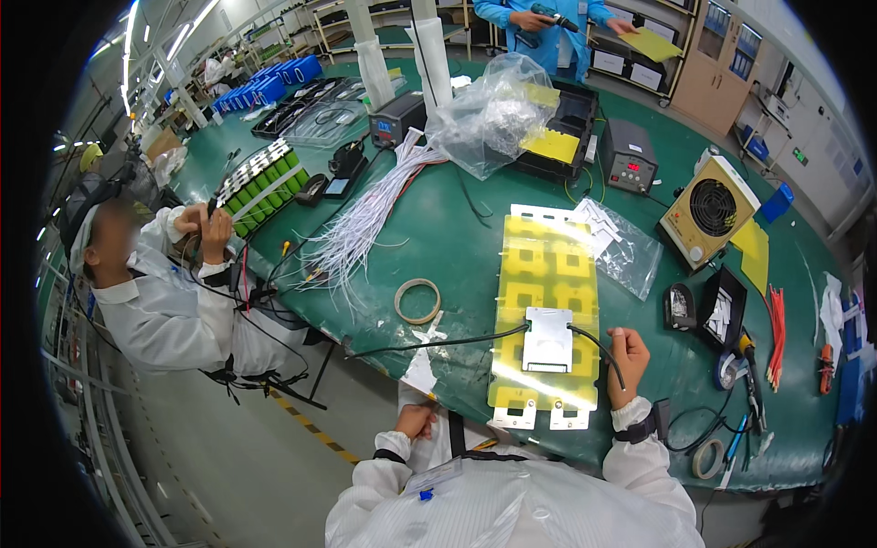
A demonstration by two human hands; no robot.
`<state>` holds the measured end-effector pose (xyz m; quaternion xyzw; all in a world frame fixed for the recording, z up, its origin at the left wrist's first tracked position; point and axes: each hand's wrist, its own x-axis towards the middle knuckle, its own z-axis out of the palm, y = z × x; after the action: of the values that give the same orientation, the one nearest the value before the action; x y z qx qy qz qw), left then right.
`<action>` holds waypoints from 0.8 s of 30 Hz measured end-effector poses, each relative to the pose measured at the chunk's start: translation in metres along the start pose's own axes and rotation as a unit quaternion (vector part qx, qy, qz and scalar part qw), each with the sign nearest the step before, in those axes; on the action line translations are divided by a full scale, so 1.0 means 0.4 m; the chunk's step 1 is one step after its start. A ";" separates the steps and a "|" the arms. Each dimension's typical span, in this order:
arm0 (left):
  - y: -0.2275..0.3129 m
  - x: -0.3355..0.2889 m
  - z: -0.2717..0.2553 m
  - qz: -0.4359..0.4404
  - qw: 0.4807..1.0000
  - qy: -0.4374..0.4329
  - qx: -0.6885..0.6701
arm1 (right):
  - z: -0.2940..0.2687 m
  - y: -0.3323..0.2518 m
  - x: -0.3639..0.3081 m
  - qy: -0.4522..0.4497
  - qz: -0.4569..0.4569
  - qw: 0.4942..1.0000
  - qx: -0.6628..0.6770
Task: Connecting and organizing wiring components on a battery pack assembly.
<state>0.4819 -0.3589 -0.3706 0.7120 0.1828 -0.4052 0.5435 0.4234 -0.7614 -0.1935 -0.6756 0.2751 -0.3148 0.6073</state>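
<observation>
On the green table in front of me lies a flat battery pack under a yellow perforated sheet (522, 305), with white metal tabs at both ends. A silver metal plate (548, 340) with black cables running out on both sides sits on the sheet. My right hand (628, 368) rests on the table just right of the pack, fingers curled closed with nothing visible in them. My left hand (417, 422) is closed at the table's near edge, left of the pack, and no object shows in it.
A roll of tape (417, 301) and a bundle of white wires (375, 215) lie to the left. An ionizing fan (710, 210), a soldering station (628, 155) and a black parts bin (724, 309) stand right. A co-worker (160, 283) handles a green cell pack (263, 186); another person (548, 32) holds a drill.
</observation>
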 end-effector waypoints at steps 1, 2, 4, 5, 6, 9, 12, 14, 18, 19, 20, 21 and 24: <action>0.005 0.003 -0.001 0.004 1.000 -0.003 0.001 | 0.001 -0.005 0.001 0.003 -0.004 1.000 0.000; 0.005 0.004 -0.001 0.015 1.000 -0.006 0.011 | 0.001 -0.012 -0.001 0.003 -0.003 1.000 0.003; 0.011 0.010 0.008 0.027 0.999 -0.007 0.018 | -0.010 -0.022 -0.002 0.010 0.000 1.000 0.002; 0.002 0.012 0.009 0.027 1.000 -0.002 0.015 | -0.011 -0.012 -0.001 0.014 0.003 1.000 0.002; -0.009 0.017 0.005 0.026 1.000 0.007 -0.002 | -0.009 0.000 0.001 0.011 0.015 0.998 0.055; -0.028 0.030 -0.022 0.019 1.000 0.007 -0.004 | 0.010 0.010 0.002 0.018 0.015 1.000 0.004; 0.005 0.023 -0.011 0.008 1.000 0.002 0.002 | 0.007 0.007 0.008 0.011 0.005 1.000 0.002; 0.029 0.025 0.009 -0.006 1.000 0.004 0.018 | -0.006 0.010 0.010 0.017 -0.011 1.000 -0.002; -0.081 0.141 -0.051 -0.018 0.999 -0.021 -0.024 | -0.005 -0.006 0.009 0.019 -0.026 0.999 -0.014; -0.118 0.172 -0.085 0.010 0.996 -0.051 -0.074 | -0.001 -0.012 0.007 0.007 -0.036 0.999 -0.030; -0.148 0.197 -0.120 -0.001 0.997 -0.059 -0.057 | 0.003 -0.023 0.004 0.001 -0.022 0.999 -0.041; -0.149 0.219 -0.138 -0.012 0.997 -0.065 -0.042 | 0.007 -0.030 0.002 0.014 -0.025 0.999 -0.039; -0.106 0.232 -0.082 -0.039 0.997 -0.065 -0.002 | -0.013 -0.024 -0.006 0.011 -0.052 0.997 -0.058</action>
<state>0.5207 -0.3310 -0.4663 0.6751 0.1754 -0.4713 0.5398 0.4177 -0.7621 -0.1837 -0.7193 0.2646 -0.3369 0.5469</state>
